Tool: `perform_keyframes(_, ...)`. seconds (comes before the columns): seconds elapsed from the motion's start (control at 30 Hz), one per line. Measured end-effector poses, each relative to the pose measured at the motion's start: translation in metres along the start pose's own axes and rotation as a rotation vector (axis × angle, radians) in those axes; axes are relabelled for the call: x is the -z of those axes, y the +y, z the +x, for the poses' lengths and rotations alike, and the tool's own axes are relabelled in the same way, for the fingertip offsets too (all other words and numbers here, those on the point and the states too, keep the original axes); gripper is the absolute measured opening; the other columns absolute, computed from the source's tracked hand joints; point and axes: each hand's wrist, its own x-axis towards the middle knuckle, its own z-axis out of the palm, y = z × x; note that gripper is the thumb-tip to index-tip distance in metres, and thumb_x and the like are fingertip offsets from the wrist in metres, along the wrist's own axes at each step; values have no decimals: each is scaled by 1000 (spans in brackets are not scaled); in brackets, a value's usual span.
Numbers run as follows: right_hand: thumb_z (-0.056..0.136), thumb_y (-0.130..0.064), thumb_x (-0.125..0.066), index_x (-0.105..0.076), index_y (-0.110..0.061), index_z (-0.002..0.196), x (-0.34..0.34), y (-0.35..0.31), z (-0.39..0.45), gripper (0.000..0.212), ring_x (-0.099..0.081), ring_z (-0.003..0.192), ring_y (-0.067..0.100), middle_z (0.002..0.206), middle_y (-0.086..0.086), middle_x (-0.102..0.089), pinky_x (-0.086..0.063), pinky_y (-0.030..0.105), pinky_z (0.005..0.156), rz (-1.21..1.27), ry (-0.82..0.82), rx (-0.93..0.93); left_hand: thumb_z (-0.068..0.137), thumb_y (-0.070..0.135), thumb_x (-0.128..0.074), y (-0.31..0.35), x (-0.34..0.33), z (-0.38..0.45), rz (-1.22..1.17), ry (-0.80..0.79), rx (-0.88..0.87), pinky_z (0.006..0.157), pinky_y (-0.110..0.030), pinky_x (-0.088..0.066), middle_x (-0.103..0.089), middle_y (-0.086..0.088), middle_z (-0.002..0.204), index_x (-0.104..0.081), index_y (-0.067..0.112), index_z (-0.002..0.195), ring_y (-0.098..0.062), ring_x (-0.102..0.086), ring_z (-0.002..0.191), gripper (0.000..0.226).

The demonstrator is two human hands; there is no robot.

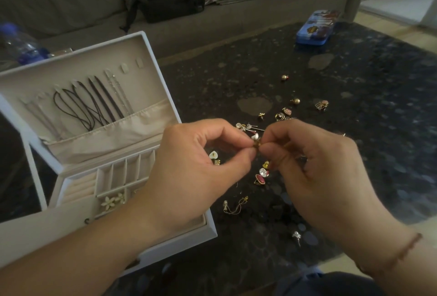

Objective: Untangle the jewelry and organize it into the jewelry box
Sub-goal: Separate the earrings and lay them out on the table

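Right now I judge the step as separating one small gold piece (256, 145), too small and blurred to name, from whatever clings to it. My left hand (201, 163) and right hand (314, 168) each pinch it, thumb and forefinger tips meeting just above the dark worktop (354, 106); both grips are closed on it. Its long axis seems to run left-right between the fingertips, though I cannot be certain. Next calls for a gentle pull apart, then carrying it left into a free compartment of the white jewelry box (123, 172), open beside my left wrist.

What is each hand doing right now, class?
Left hand: fingers pinch the small gold earring.
Right hand: fingers pinch the same earring.
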Motion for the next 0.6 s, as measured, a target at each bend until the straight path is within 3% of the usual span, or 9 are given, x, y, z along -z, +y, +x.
perform_keyframes(0.1, 91, -39, -46, -54, -34, 90, -2, 1, -1, 10, -58, 66, 5, 73, -20, -57, -49, 34, 53, 0, -22, 4, 80, 8, -79, 2, 2, 2, -90, -33, 83, 68, -21, -58, -75, 7, 79, -76, 21, 83, -13, -73, 75, 13)
perform_keyframes(0.23, 94, -37, -45, -47, -35, 92, -2, -2, -3, 3, -56, 64, 7, 71, -19, -53, -44, 28, 51, -15, -84, 25, 77, 11, -78, 4, 5, 5, -137, -76, 156, 68, -23, -59, -75, 4, 78, -75, 21, 80, -15, -73, 74, 11)
perform_keyframes(0.6, 87, -31, -52, -56, -31, 80, 1, -8, -2, 8, -59, 53, 16, 62, -4, -63, -49, 42, 49, 197, -152, -176, 79, 12, -78, 0, 7, 7, 40, -162, 159, 70, -23, -59, -74, 10, 78, -77, 21, 81, -10, -72, 76, 10)
